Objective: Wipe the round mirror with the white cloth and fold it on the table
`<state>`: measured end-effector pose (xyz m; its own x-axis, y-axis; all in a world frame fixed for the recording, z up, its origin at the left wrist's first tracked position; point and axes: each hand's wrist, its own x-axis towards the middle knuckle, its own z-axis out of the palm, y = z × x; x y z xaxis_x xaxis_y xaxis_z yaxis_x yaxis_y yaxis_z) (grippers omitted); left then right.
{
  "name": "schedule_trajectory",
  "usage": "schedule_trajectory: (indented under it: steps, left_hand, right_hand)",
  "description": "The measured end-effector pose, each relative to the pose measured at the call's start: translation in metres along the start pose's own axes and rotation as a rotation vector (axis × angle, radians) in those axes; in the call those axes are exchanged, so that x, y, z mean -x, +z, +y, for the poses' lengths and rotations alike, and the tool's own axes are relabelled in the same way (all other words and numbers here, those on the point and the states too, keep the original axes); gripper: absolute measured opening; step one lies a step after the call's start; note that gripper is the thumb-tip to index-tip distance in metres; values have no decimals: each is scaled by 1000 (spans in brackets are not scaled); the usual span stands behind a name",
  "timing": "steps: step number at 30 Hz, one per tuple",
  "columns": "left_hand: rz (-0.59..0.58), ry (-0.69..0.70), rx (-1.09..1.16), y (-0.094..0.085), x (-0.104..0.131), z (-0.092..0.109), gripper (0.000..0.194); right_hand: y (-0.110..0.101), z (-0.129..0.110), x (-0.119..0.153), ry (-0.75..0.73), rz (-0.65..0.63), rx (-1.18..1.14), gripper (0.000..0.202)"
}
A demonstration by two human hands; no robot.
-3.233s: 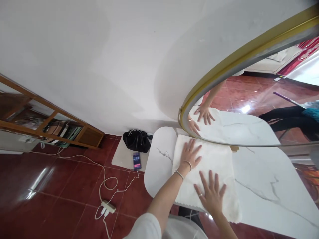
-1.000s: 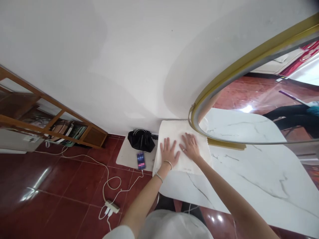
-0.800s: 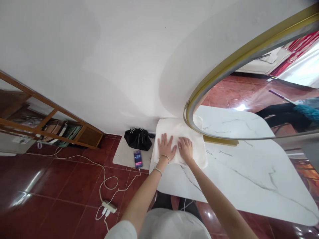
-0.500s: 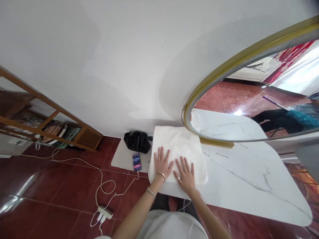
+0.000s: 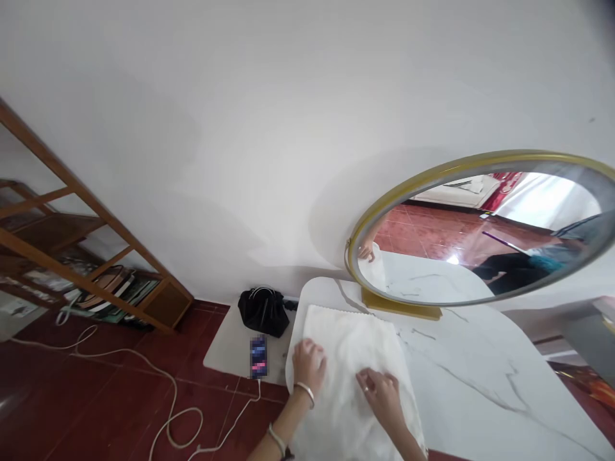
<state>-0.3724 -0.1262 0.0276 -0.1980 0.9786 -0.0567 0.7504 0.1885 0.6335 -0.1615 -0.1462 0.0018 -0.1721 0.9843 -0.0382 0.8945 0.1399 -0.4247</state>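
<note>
A white cloth (image 5: 355,339) with a scalloped far edge lies on the marble-patterned white tabletop (image 5: 480,390) and stretches down to the bottom of the view. My left hand (image 5: 308,366), with a bangle and a bracelet on its wrist, is over the cloth's left side. Its fingers are bent and slightly smeared, so their grip does not show. Over the cloth's right half is my right hand (image 5: 382,394), wearing a ring. Those fingers are curled in toward the thumb; whether they pinch any fabric cannot be made out.
An oval gold-framed mirror (image 5: 461,243) stands on its gold base (image 5: 401,306) behind the cloth. Lower, to the left, a black handbag (image 5: 264,312) and a phone (image 5: 258,356) on a charging cable rest on a pale surface. A wooden shelf (image 5: 96,282) leans along the wall (image 5: 240,141).
The cloth now reaches much farther toward me, and its far edge has come nearer. Both hands, flat on it before, have their fingers bent. The view has tilted upward.
</note>
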Motion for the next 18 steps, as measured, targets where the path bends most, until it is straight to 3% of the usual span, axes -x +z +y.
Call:
schedule_trajectory:
  steps: [4, 8, 14, 18]
  left_hand:
    - [214, -194, 179, -12, -59, 4, 41]
    - [282, -345, 334, -20, -82, -14, 47]
    - [222, -558, 579, -54, -68, -53, 22]
    - [178, -681, 652, -82, -34, -69, 27]
  right_hand:
    - [-11, -32, -40, 121, -110, 34, 24]
    - [-7, -64, -62, 14, -213, 47, 24]
    - [-4, -96, -77, -31, -358, 45, 28]
    - [-3, -116, -79, -32, -427, 50, 32]
